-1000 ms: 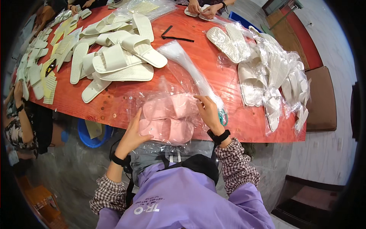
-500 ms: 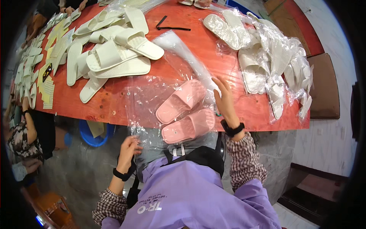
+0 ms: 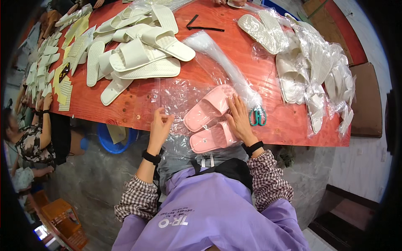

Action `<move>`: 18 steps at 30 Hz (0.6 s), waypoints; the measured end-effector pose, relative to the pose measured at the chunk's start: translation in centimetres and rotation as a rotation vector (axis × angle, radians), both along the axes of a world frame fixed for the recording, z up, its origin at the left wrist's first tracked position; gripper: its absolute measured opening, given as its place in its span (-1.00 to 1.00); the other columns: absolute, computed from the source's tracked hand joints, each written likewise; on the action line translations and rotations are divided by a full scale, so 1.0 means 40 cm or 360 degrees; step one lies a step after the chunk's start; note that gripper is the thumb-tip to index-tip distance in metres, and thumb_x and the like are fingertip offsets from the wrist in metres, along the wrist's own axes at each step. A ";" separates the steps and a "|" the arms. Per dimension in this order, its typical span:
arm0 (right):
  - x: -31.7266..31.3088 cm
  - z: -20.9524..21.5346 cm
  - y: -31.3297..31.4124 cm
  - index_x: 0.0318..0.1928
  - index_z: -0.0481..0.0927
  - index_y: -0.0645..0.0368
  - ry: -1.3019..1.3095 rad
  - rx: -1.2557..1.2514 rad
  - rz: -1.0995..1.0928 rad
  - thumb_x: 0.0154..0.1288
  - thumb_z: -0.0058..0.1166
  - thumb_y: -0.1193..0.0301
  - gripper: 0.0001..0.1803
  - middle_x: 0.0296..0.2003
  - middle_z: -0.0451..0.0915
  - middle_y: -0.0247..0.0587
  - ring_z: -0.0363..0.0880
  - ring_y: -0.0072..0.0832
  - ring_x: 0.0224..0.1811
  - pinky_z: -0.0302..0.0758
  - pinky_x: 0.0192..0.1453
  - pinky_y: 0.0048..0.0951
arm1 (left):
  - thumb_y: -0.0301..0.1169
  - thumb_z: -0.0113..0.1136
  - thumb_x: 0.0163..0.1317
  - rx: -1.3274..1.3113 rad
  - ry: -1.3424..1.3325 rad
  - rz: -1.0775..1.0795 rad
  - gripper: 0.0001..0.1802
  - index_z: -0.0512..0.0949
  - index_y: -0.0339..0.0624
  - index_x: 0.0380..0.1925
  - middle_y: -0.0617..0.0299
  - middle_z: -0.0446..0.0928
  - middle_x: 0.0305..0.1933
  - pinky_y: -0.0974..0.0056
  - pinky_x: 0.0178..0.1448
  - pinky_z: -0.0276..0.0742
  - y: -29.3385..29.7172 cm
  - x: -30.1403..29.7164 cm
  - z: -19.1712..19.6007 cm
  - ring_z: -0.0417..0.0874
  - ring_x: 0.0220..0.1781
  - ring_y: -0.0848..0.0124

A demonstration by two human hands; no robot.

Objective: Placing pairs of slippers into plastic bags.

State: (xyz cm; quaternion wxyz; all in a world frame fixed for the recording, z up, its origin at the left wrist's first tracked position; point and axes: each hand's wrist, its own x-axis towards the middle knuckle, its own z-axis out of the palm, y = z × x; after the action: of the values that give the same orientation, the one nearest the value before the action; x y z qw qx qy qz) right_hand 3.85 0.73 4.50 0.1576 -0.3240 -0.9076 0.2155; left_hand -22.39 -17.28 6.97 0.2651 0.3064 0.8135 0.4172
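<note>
Your right hand (image 3: 239,121) lies flat, fingers spread, on the pair of pink slippers (image 3: 209,121) inside the clear plastic bag (image 3: 180,94) at the near edge of the red table (image 3: 138,106). The slippers' long axis runs from your body up and to the right. Your left hand (image 3: 160,125), just left of the slippers, pinches the bag's film. Teal scissors (image 3: 257,117) sit just right of the slippers.
</note>
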 end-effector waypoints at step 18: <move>0.002 -0.023 0.009 0.45 0.16 0.18 0.0124 -0.0022 -0.0073 0.42 -0.19 0.24 -0.36 0.46 0.13 0.00 -0.01 -0.09 0.53 -0.13 0.56 -0.09 | -0.42 0.27 0.23 -0.0161 -0.0933 -0.0821 -0.39 0.35 -0.40 0.25 0.11 0.55 0.11 0.29 0.17 0.46 0.076 -0.052 -0.063 0.54 0.11 0.39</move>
State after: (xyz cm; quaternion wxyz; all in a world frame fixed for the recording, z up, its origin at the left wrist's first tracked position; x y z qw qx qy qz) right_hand 3.95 1.08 3.59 0.1955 -0.3370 -0.8916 0.2307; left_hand -24.46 -14.26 4.44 0.5972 0.3553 0.6191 0.3659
